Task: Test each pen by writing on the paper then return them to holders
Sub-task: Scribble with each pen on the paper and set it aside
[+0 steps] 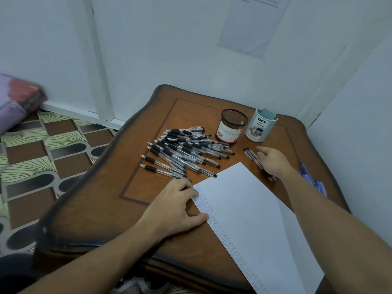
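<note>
head view | left hand (180, 206) lies flat with relaxed fingers on the left edge of the paper (244, 209), on the wooden table (101, 209) | right hand (273, 160) covers a few loose pens (251, 154), grasp not discernible | pen pile (184, 151) lies just left of the mesh holder (232, 126) and blue holder (262, 128)

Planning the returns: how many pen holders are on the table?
2: a black mesh cup behind the pen pile, and a light-blue organizer just right of it.
</note>
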Action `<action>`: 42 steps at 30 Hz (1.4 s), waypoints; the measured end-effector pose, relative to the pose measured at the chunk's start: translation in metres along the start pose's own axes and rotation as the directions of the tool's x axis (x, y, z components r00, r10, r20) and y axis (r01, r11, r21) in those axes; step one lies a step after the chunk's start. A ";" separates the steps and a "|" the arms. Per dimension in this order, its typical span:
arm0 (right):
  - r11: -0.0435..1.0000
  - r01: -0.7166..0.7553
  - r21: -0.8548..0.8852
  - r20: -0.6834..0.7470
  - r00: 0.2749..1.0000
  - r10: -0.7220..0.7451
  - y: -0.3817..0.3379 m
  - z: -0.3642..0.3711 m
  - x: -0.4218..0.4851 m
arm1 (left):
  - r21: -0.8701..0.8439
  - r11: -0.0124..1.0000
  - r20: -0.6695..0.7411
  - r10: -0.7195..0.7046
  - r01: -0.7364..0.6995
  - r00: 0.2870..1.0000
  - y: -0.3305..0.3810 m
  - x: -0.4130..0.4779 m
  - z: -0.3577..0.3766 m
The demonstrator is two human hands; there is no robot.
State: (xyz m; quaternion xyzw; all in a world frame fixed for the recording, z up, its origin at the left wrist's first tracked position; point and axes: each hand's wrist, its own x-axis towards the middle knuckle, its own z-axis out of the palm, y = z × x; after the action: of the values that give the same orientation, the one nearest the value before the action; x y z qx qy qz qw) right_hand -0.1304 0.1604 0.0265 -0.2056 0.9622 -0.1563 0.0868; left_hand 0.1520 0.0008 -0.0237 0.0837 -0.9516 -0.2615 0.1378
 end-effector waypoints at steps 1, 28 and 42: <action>0.999 0.024 -0.030 -0.102 0.994 -0.027 -0.003 0.001 -0.004 | 0.001 1.000 0.003 -0.001 0.001 1.000 0.000 0.000 0.000; -0.088 0.039 0.995 -0.046 0.996 -0.079 -0.057 0.003 -0.128 | 0.132 0.991 0.047 -0.001 -0.005 0.999 0.005 -0.001 -0.002; -0.003 -0.021 1.000 0.021 0.996 -0.086 -0.047 0.019 -0.141 | 0.286 0.944 0.329 0.065 -0.164 0.942 -0.009 -0.015 -0.013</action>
State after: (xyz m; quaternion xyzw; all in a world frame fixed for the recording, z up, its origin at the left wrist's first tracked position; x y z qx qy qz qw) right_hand 0.0185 0.1747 0.0393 -0.1116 0.5598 -0.7853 0.2397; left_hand 0.1713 -0.0094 -0.0210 0.0053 -0.9937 -0.1108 -0.0153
